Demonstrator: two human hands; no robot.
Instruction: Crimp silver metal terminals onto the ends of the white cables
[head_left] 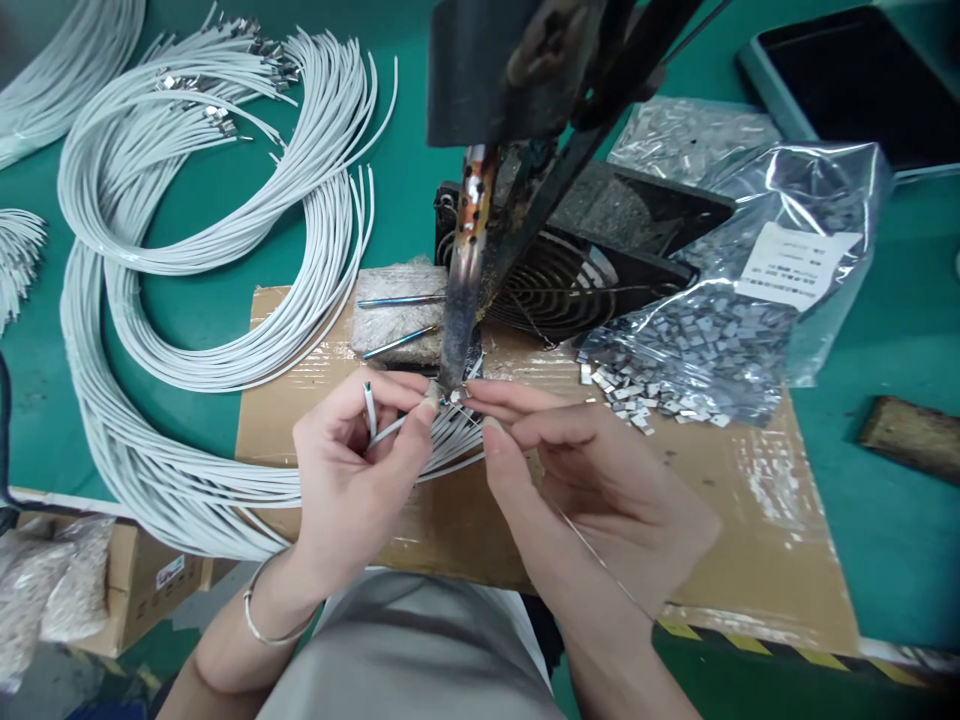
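Note:
My left hand [367, 450] pinches a white cable [386, 432] between thumb and forefinger, its end just under the tip of the soldering iron [459, 300]. A cut cable end also sticks up between those fingers. A tiny silvery metal connector [455, 397] sits at the iron's tip, between both hands. My right hand [577, 470] is closed, with its forefinger beside the connector. A thin strand of solder wire [600, 562] runs across this palm towards the wrist. What the right fingertips grip exactly is partly hidden. More white cables [457, 440] lie beneath the hands.
Bundles of white cables [217, 255] curve across the left. Behind the iron stand a fan [570, 295] and a pad [397, 330] with two metal rods. Loose metal pieces [637, 400] spill from a plastic bag [720, 330] on cardboard [720, 530]. A dark-screened device [862, 90] lies at back right.

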